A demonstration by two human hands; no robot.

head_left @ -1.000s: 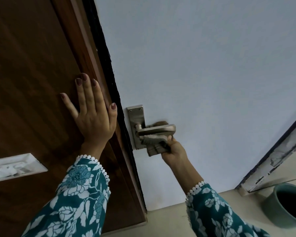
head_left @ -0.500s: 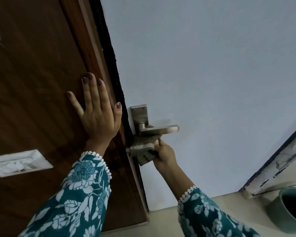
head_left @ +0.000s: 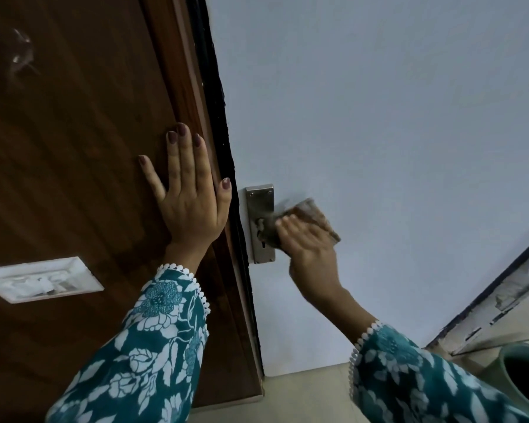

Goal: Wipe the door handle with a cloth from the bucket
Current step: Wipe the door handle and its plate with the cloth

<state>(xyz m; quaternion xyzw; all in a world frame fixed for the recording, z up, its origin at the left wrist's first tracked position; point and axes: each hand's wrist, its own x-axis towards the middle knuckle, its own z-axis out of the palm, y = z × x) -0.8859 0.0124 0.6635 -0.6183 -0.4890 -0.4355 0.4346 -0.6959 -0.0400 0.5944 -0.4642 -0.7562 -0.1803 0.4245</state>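
our left hand (head_left: 190, 193) flat with fingers spread on the brown door frame (head_left: 104, 148), our right hand (head_left: 309, 242) closed on the cloth (head_left: 313, 216), pressing it over the lever beside the steel handle plate (head_left: 258, 206), green bucket (head_left: 522, 383) at lower right

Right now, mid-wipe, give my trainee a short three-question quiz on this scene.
1. True or false: the left hand lies flat on the brown wooden panel.
2. What does the right hand press on the door handle? A sponge, B cloth, C brush.
3. Fill in: the bucket stands at the lower ____ of the view.

Key: 1 true. 2 B, the cloth. 3 right.
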